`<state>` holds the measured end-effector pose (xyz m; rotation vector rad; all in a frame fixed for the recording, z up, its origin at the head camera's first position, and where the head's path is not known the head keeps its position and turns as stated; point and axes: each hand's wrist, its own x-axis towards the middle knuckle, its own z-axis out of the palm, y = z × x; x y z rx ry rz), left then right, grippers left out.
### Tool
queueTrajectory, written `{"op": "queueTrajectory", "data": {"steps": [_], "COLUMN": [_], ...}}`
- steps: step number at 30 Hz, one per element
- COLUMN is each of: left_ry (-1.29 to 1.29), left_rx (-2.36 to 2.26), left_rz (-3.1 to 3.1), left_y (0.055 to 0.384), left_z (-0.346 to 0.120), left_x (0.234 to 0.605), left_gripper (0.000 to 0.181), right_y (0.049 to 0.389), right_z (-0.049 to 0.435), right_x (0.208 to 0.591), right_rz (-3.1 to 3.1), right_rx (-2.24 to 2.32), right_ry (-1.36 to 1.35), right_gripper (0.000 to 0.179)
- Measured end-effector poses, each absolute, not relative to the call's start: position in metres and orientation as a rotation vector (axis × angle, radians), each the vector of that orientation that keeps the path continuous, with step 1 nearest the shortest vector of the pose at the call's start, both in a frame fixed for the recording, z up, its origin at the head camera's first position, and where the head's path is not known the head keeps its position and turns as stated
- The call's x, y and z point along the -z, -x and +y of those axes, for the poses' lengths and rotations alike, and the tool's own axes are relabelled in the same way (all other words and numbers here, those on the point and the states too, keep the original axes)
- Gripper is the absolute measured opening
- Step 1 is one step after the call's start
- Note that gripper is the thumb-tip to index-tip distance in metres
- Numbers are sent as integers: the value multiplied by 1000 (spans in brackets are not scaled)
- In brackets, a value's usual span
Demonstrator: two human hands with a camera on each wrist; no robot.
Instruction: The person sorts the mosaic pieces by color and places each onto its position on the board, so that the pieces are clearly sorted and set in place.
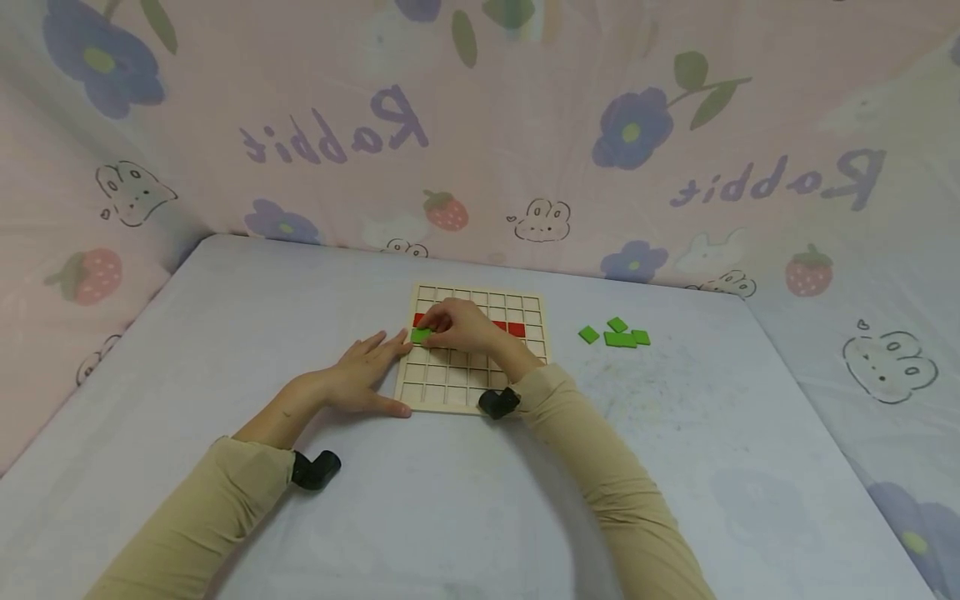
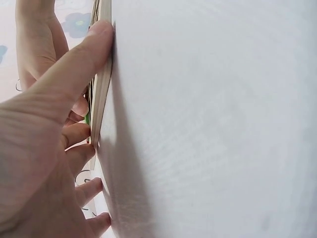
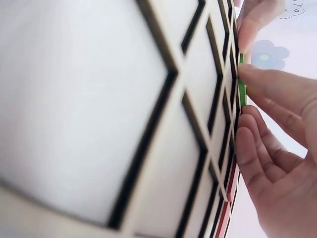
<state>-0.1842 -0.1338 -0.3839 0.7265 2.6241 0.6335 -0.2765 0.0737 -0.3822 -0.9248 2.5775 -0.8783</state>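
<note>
A pale wooden grid board [image 1: 434, 392] lies on the white-covered table, with its cells in rows. My right hand [image 1: 463, 327] reaches over it and pinches a green tile [image 1: 419, 336] at the left column. In the right wrist view the thumb and fingers meet the thin green tile [image 3: 242, 89] at the grid's surface. A row of red tiles [image 1: 516, 330] runs just above, partly hidden under the hand. My left hand [image 1: 358, 375] rests with fingers spread along the board's left side. Its thumb [image 2: 101, 37] touches the board edge in the left wrist view.
Several loose green tiles [image 1: 620, 340], one longer than the others, lie right of the board. A patterned cloth wall [image 1: 480, 167] stands behind the table. Black wrist devices [image 1: 317, 471] sit on both sleeves, the right one over the board's lower right corner.
</note>
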Motion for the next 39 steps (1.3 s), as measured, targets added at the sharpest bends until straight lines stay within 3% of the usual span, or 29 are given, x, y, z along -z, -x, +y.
{"op": "queueTrajectory", "data": {"steps": [15,39], "left_ry": [-729,-727], "left_rx": [-614,-561], "left_rz": [2634,2657], "left_y": [184,181], "left_z": [-131,-129], "left_x": [384,381], "left_gripper": [102,99], "right_y": [273,263], "right_z": [80,135], "right_x": [380,377], "right_rz": [2506,2460], "right_rx": [973,1167], "right_ry": [874,745], "right_gripper": [31,33]}}
